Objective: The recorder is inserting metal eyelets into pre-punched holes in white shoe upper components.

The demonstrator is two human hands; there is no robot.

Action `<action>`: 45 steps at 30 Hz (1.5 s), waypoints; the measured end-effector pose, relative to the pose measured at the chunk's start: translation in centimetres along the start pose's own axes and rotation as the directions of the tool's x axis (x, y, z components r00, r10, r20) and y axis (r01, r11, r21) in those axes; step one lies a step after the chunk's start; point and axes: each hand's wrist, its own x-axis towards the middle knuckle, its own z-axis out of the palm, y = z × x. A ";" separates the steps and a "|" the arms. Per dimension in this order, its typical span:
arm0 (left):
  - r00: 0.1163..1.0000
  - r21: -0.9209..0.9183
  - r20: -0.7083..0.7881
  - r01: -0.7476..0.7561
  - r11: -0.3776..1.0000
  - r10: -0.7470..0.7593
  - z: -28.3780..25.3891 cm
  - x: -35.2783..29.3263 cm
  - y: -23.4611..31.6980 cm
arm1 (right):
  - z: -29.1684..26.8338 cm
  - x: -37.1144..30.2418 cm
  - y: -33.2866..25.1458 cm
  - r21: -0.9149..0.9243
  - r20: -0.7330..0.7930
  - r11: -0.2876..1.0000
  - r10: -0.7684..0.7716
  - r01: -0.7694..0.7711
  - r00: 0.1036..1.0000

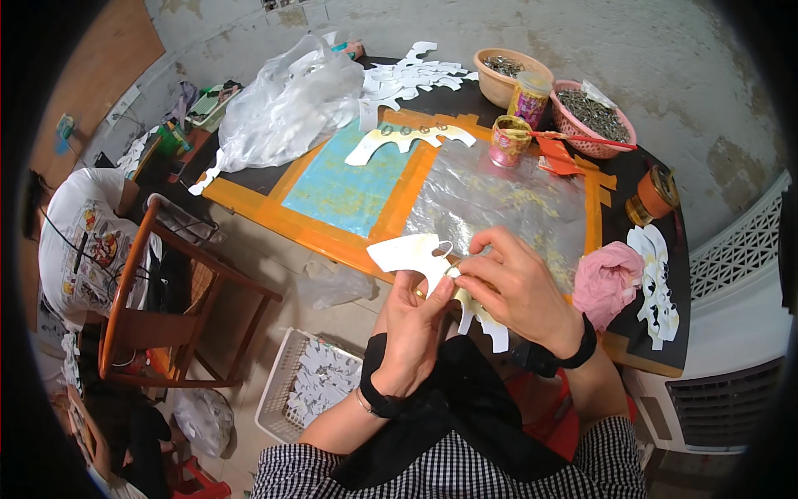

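Note:
My left hand (409, 337) grips a white cut-out piece (407, 254) with a scalloped edge, its thumb pressed on top. The piece hangs in the air in front of the table's near edge. At its middle, the fingers of my right hand (524, 291) are pinched on one of its narrow tabs. A thin curved loop (446, 248) shows beside the fingertips; whether it is metal or part of the piece, I cannot tell. On the table beyond lies a similar white piece (374, 150), yellowish along its scalloped side, with several metal rings (407, 130) on it.
Taped blue (332, 187) and clear sheets (465, 195) cover the table. Behind stand an orange basin (490, 79), a pink basket (619, 137) of metal parts, and a pink pot (505, 154). A pink cloth (607, 279) lies right. A person (87, 241) sits left beside a wooden chair (150, 324).

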 end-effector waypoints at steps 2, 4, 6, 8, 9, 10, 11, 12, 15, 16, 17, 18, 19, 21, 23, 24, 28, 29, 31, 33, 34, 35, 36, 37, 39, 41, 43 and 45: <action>1.000 0.001 0.008 -0.012 1.000 0.012 -0.2 0.1 -0.3 | -0.1 0.2 0.2 0.029 0.025 0.999 0.013 -0.014 1.000; 1.000 0.002 0.017 -0.026 1.000 0.026 -0.4 0.5 -0.6 | -0.3 0.4 0.7 0.180 0.033 0.980 0.085 -0.090 0.996; 0.999 0.042 0.032 -0.019 0.999 0.018 -0.7 0.9 -0.7 | -0.7 0.9 0.6 0.231 0.038 0.964 0.129 -0.134 0.991; 0.998 0.000 0.031 -0.057 0.998 0.057 -0.3 1.0 -1.0 | -0.9 1.1 0.7 0.280 0.044 0.943 0.173 -0.178 0.984; 0.995 -0.043 0.028 -0.092 0.995 0.094 -0.1 1.0 -1.2 | -0.8 1.0 0.8 0.312 0.036 0.926 0.211 -0.211 0.977; 0.995 -0.044 0.030 -0.093 0.995 0.095 0.0 1.0 -1.3 | -0.8 1.0 0.9 0.343 0.029 0.907 0.249 -0.243 0.968; 0.993 -0.045 0.026 -0.115 0.992 0.117 0.3 1.0 -1.3 | -0.8 1.0 1.1 0.338 0.026 0.910 0.248 -0.242 0.968; 0.990 -0.047 0.022 -0.137 0.990 0.138 0.6 1.0 -1.4 | -0.8 0.9 1.4 0.420 0.012 0.864 0.301 -0.278 0.954; 0.977 -0.114 0.076 -0.190 0.975 0.200 1.4 0.1 -2.1 | -1.2 0.7 1.6 0.514 -0.005 0.798 0.368 -0.313 0.930; 0.976 -0.118 0.080 -0.190 0.975 0.200 1.7 -0.3 -2.4 | -1.5 0.5 1.7 0.532 -0.013 0.784 0.386 -0.321 0.922; 0.961 -0.133 0.153 -0.211 0.968 0.231 2.0 -0.8 -2.7 | -1.8 0.3 1.8 0.466 -0.045 0.835 0.353 -0.293 0.935; 0.939 -0.151 0.225 -0.230 0.962 0.260 2.4 -1.2 -2.9 | -2.1 0.4 1.7 0.459 -0.050 0.838 0.355 -0.294 0.934; 0.948 -0.146 0.252 -0.163 0.976 0.196 2.8 -1.4 -2.9 | -2.7 0.5 1.4 0.477 -0.030 0.816 0.386 -0.326 0.922; 0.928 -0.154 0.286 -0.203 0.967 0.241 3.5 -1.4 -3.5 | -4.2 1.1 0.4 0.416 -0.011 0.831 0.411 -0.369 0.912; 0.889 -0.132 0.357 -0.256 0.958 0.287 3.7 -1.3 -3.9 | -5.0 1.9 0.5 0.273 -0.057 0.913 0.329 -0.303 0.943; 0.889 -0.137 0.360 -0.250 0.959 0.283 3.6 -1.4 -4.1 | -5.4 2.3 0.8 0.131 -0.081 0.966 0.235 -0.223 0.969; 0.906 -0.034 0.381 -0.185 0.982 0.183 1.8 -1.7 -3.8 | -4.8 2.8 4.8 0.126 0.176 0.973 0.172 -0.195 0.969; 0.905 0.206 0.425 -0.102 0.973 0.005 0.3 -1.8 -3.1 | -3.9 2.7 6.0 0.067 0.245 0.984 0.147 -0.168 0.958; 0.859 0.553 0.393 0.065 0.830 -0.329 -1.5 -1.9 0.6 | -2.1 2.2 7.6 0.089 0.290 0.987 0.106 -0.137 0.951; 0.915 0.782 0.399 -0.302 0.546 -0.066 -2.3 -1.7 3.3 | -0.4 2.0 8.3 0.115 0.337 0.989 0.050 -0.093 0.940; 0.863 0.798 0.486 -0.503 0.331 0.140 -2.1 -0.9 4.4 | -0.2 2.0 8.1 0.127 0.346 0.987 0.048 -0.097 0.937; 0.728 0.739 0.637 -0.670 0.068 0.255 -2.1 0.8 5.2 | -0.3 2.3 7.7 0.127 0.332 0.984 0.074 -0.122 0.940; 0.664 0.695 0.698 -0.718 -0.031 0.267 -1.4 2.4 5.5 | -0.4 2.5 7.5 0.124 0.314 0.981 0.102 -0.147 0.944; 0.643 0.662 0.729 -0.749 -0.001 0.234 -1.0 4.0 5.1 | -0.3 2.6 7.6 0.102 0.317 0.988 0.080 -0.118 0.945; 0.623 0.635 0.753 -0.773 0.018 0.213 -1.6 6.0 4.1 | 0.6 3.1 7.4 0.113 0.304 0.991 0.032 -0.070 0.952; 0.645 0.646 0.750 -0.762 0.045 0.147 -2.3 7.2 3.2 | 1.4 3.1 7.2 0.124 0.287 0.992 0.000 -0.037 0.958; 0.684 0.670 0.716 -0.730 0.137 0.142 -2.8 7.7 3.1 | 1.3 3.2 7.4 0.135 0.307 0.988 0.024 -0.069 0.951; 0.730 0.696 0.671 -0.680 0.230 0.125 -3.2 7.6 3.1 | 1.3 3.1 7.1 0.157 0.333 0.982 0.051 -0.109 0.941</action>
